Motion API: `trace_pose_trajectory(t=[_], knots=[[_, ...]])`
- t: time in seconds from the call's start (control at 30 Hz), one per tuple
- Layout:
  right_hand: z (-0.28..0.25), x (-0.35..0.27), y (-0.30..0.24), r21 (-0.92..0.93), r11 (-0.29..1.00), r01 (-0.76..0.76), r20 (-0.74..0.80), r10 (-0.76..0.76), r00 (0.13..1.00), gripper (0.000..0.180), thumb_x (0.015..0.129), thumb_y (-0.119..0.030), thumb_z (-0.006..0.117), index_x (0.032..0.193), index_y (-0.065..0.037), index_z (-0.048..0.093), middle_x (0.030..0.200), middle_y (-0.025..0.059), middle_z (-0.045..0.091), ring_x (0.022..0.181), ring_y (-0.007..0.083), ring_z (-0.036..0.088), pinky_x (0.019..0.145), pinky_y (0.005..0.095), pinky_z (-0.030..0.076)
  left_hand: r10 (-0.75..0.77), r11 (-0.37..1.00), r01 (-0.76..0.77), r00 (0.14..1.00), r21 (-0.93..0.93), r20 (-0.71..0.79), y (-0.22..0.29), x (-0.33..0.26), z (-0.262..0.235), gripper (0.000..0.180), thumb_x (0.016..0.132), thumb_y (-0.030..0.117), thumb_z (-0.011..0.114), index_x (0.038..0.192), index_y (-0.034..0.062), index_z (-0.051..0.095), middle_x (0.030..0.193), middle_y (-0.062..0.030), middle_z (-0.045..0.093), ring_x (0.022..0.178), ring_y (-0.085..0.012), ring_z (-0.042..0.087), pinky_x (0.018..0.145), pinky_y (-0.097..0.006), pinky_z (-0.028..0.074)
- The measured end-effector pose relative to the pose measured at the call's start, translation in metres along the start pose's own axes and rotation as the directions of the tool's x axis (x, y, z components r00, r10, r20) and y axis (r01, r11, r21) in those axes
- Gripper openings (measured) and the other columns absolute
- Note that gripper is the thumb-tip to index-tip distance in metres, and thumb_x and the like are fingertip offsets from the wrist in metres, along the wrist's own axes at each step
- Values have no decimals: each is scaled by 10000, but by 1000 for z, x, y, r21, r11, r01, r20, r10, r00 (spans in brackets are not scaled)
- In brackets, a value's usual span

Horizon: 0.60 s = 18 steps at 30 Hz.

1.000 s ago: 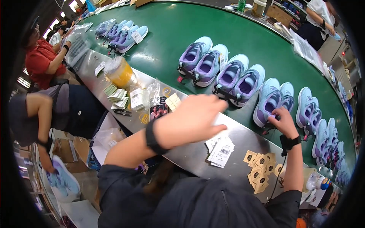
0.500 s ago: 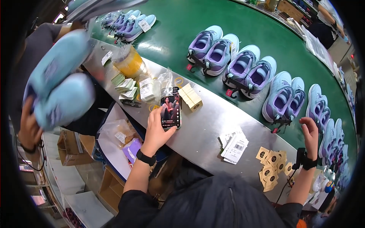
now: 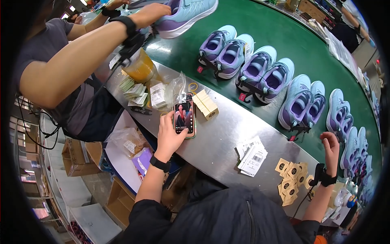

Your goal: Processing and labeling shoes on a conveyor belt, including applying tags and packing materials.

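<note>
Head view shows the left hand (image 3: 170, 137) with fingers spread along the lower left edge of a lit phone (image 3: 184, 115) on the metal bench (image 3: 221, 142), thumb over the screen's bottom, just beside a banded stack of cream cards (image 3: 205, 105). Loosely curled but unclosed, the right hand (image 3: 330, 146) is near blue-and-purple shoes (image 3: 335, 106) standing on a green surface (image 3: 284, 36).

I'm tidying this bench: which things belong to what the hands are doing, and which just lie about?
Probably part:
phone, touched by the left hand
sneakers nearest the right hand

Probably lying about:
white tags
tan squares
yellow tub
cream bundle
</note>
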State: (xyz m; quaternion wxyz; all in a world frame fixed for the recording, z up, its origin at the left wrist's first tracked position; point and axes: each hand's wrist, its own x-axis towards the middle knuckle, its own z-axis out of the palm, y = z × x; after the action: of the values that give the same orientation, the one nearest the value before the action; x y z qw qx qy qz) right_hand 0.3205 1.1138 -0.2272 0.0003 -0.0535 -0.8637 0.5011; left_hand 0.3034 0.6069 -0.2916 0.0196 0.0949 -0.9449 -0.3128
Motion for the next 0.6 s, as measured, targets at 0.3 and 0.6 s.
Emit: trace_pose_trajectory(t=[0.3,0.6], knots=[[-3,-10,-3,-7,1000,-31,-25,30,999,167,837,-86,498,973,6,528,894,34,555,859,108,513,777,228,381,247,968,-244,967,61,-55,9,1,1,509,659,195,669,1111,63,475,1203,-187,367,1092,-353,397,926,-409,338],[-4,-24,-6,12,998,-53,-41,54,998,160,836,-70,494,972,8,527,906,48,554,869,116,510,783,234,383,421,886,-429,903,175,83,7,10,12,496,667,253,680,1109,99,517,1261,-242,310,1155,-411,309,953,-461,291]])
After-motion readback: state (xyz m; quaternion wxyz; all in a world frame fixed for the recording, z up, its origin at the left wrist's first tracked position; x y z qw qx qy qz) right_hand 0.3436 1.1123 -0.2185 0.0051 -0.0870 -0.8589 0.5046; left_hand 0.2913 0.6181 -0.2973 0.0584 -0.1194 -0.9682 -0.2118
